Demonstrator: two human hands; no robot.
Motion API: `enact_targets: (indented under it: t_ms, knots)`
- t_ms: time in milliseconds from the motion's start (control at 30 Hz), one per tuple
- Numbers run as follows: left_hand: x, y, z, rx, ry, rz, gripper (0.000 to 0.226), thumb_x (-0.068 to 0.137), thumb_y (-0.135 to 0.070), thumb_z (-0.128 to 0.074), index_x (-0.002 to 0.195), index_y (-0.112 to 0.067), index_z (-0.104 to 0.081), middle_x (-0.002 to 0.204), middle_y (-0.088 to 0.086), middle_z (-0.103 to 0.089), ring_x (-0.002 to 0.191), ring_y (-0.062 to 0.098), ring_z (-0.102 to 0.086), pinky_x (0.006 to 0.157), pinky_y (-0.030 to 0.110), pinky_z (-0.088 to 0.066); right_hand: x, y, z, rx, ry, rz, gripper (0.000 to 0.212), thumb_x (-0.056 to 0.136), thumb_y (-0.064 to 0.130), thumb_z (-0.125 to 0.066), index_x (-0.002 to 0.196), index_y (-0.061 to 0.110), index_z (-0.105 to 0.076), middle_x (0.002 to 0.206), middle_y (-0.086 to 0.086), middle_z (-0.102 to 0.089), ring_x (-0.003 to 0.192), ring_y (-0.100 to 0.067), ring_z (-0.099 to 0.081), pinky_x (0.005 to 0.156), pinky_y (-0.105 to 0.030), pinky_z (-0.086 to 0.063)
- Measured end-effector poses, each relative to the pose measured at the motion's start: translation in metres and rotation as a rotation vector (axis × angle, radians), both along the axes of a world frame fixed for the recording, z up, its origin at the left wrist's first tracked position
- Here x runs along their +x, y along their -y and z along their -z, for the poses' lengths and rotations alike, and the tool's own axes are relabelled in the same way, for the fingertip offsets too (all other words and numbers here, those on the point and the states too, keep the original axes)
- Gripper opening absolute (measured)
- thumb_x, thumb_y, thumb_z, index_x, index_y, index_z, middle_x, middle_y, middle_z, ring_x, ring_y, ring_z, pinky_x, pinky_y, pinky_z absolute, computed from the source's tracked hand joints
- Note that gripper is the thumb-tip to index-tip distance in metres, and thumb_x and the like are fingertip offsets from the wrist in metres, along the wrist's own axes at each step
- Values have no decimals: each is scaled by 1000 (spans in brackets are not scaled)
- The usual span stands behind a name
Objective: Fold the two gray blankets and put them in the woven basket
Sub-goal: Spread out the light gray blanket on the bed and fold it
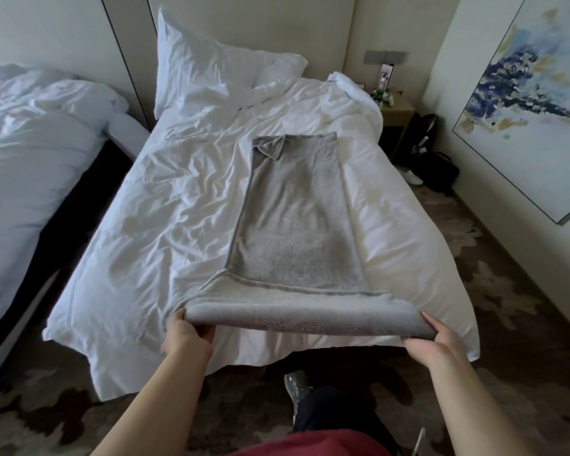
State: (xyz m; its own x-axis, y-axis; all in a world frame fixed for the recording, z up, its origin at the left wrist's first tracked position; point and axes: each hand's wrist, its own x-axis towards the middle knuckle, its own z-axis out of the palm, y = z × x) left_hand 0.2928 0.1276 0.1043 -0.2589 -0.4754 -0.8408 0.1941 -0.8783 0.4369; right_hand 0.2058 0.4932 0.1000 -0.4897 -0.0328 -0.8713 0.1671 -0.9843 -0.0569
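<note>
I stand at the foot of the wide bed with its rumpled white duvet (165, 205), and on it lies the long, narrow gray fleece blanket (293, 212), already doubled lengthwise and stretching away from me toward the white pillow (211, 74). Its far left corner is flipped over on itself. The near end is lifted off the duvet and curled back, and I hold it by both corners: my left hand (186, 334) pinches the left corner, my right hand (436, 340) grips the right one, fingers underneath and thumbs on top.

I judge the step to be folding this near end over toward the far end. To do it well, I should keep both corners level and taut, carry them straight forward, and match edge to edge. That turned far corner wants flattening first, or the fold will be lumpy. I see neither the second blanket nor the woven basket from here.
</note>
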Motion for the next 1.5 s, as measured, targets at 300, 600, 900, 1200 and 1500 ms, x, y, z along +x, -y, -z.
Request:
enact_targets:
  t_ms: [300, 600, 900, 1200, 1500]
  knots:
    - [-125, 21, -4, -118, -86, 115, 8, 90, -18, -59, 95, -13, -56, 91, 5, -57, 81, 18, -57, 59, 29, -53, -123, 34, -16, 259, -49, -132, 9, 92, 13, -54, 87, 7, -53, 103, -16, -50, 109, -32, -50, 106, -38, -38]
    - [-263, 44, 93, -388, 181, 754, 17, 93, -21, -53, 77, -22, -56, 67, -3, -46, 51, 9, -46, 44, 20, -36, -264, 78, 104, 524, 35, -590, 54, 95, 29, -55, 140, 5, -37, 108, -13, -46, 96, -22, -53, 99, -36, -43]
    - [-197, 53, 191, -244, 906, 712, 69, 73, -36, -78, 131, -12, -50, 122, 17, -60, 105, 35, -61, 87, 45, -53, -200, 73, 209, 613, 487, -749, 49, 90, 30, -61, 135, 11, -49, 124, -6, -54, 112, -24, -54, 90, -32, -45]
    - [-217, 24, 167, 311, 248, 234, 34, 82, -26, -69, 109, -8, -62, 106, 9, -67, 99, 26, -62, 85, 39, -51, -207, 87, 191, 208, 302, -450, 29, 89, 34, -61, 109, 14, -65, 110, -16, -68, 102, -35, -60, 80, -51, -48]
    - [-370, 70, 6, 66, -6, 260, 9, 85, -13, -59, 89, -5, -58, 85, 14, -61, 77, 25, -60, 56, 39, -55, -373, 128, 13, 312, -1, -361, 17, 73, 18, -63, 90, 19, -60, 75, -9, -72, 83, -25, -60, 76, -41, -50]
